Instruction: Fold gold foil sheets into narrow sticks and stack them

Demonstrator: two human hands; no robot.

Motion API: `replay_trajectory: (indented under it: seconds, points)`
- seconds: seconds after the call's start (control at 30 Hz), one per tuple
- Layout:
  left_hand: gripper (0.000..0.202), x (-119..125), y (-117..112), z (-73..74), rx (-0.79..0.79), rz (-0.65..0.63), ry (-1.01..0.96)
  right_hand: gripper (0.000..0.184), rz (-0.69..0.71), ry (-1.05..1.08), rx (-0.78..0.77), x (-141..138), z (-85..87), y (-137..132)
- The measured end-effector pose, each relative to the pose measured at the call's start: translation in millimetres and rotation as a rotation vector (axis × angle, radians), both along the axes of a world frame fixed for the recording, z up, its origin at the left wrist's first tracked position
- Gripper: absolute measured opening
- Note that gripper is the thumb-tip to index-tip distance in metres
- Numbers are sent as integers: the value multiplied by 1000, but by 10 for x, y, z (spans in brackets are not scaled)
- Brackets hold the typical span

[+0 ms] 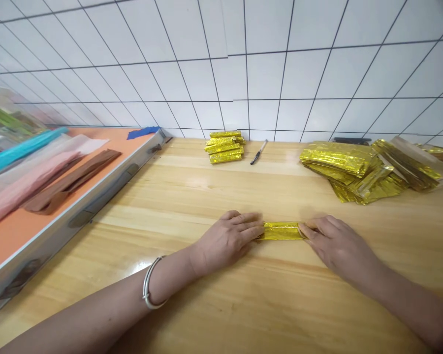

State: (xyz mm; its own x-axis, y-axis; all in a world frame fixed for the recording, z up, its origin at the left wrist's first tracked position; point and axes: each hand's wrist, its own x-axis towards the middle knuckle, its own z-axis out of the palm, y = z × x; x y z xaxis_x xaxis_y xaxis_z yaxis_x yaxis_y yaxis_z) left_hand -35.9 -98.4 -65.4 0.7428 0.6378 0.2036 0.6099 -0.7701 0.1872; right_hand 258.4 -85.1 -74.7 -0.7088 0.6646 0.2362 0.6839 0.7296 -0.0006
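A narrow folded strip of shiny gold foil paper (281, 230) lies flat on the wooden table, stretched crosswise between my two hands. My left hand (233, 237) covers its left end, fingers close together and bent down onto the foil, with a silver bangle on the wrist. At the opposite end my right hand (331, 242) pinches the strip between thumb and fingers. The fingertips of both hands are slightly blurred, and the strip's two ends are hidden under them.
Rolled gold foil pieces (226, 147) are stacked by the tiled wall, beside a pen (259, 152). A loose pile of gold foil sheets (339, 160) sits back right. On the left, an orange-topped box (107, 140) bears brown paper (74, 182), pink paper (33, 184) and a blue roll (22, 152).
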Motion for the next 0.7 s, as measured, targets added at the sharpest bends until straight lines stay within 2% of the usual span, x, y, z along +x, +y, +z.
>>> replay_trajectory:
  seconds: [0.13,0.2,0.43,0.7]
  points:
    - [48,21,-99,-107,-80,118,-129,26,20,77,-9,41,-63,-2]
    - [47,30,-125,-146,-90,129,-157,25,25,126,-24,54,-69,14]
    - [37,52,-118,-149,-94,129,-185,17,20,264,-134,39,-14,25]
    - [19,136,-137,-131,-182,230,-334,13,-66,424,-273,-21,27,30]
